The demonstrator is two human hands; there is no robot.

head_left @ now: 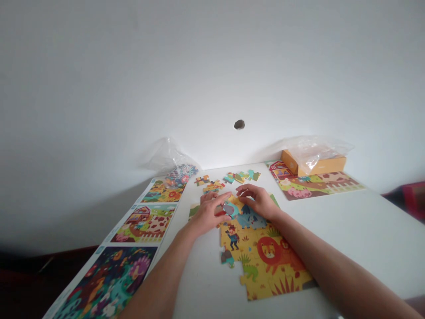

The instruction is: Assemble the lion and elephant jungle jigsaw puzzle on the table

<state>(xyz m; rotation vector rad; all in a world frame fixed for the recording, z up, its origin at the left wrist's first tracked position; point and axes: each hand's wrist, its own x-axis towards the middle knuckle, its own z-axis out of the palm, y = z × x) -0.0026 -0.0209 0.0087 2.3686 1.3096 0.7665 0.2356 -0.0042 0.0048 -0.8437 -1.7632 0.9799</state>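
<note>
A partly assembled jigsaw puzzle (264,266) with a lion, an elephant and a small figure lies on the white table. My left hand (210,212) reaches over its upper left part, fingers apart, with a teal and grey patch showing between thumb and forefinger. At the puzzle's top edge my right hand (257,201) has bent fingers, closed at the tips on a yellow puzzle piece (235,199). A grey and teal piece (227,257) juts from the left side. My hands hide part of the upper puzzle.
Loose puzzle pieces (241,177) lie beyond my hands. A printed picture sheet (142,223) runs along the left, with a clear plastic bag of pieces (181,175) at its far end. Back right stand an orange box (322,165) under a plastic bag and a farm picture (308,186).
</note>
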